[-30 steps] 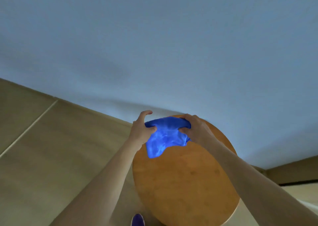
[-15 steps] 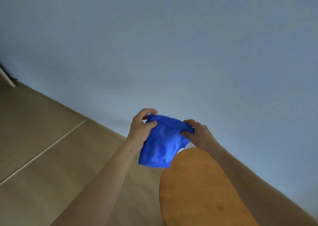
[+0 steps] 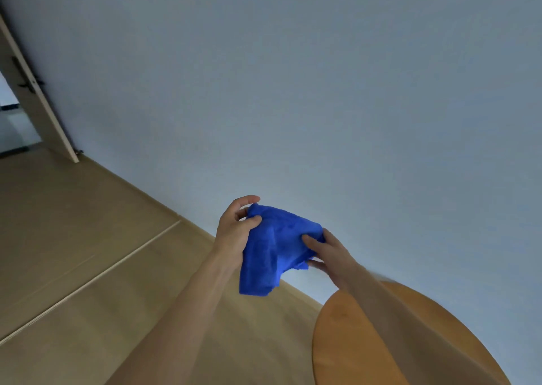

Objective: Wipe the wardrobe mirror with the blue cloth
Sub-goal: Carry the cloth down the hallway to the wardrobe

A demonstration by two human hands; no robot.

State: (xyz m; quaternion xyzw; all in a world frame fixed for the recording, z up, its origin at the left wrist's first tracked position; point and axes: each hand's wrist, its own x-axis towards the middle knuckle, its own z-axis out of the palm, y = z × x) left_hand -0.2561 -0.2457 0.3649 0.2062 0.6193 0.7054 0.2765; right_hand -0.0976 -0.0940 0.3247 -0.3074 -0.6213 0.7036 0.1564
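Observation:
The blue cloth (image 3: 272, 252) hangs in the air in front of a plain pale wall, held between both hands. My left hand (image 3: 234, 232) pinches its upper left corner between thumb and fingers. My right hand (image 3: 328, 251) grips its right edge, thumb on the front of the fabric. A loose fold droops down below my left wrist. No wardrobe mirror is in view.
A round wooden table (image 3: 440, 340) sits at the lower right, under my right forearm. Light wooden floor (image 3: 88, 252) spreads to the left. An open door (image 3: 38, 97) with a dark handle stands at the far left against the wall.
The cloth came up off the round table and now hangs in the air between both hands. The view swung left, so the table slid to the lower right and the door appeared.

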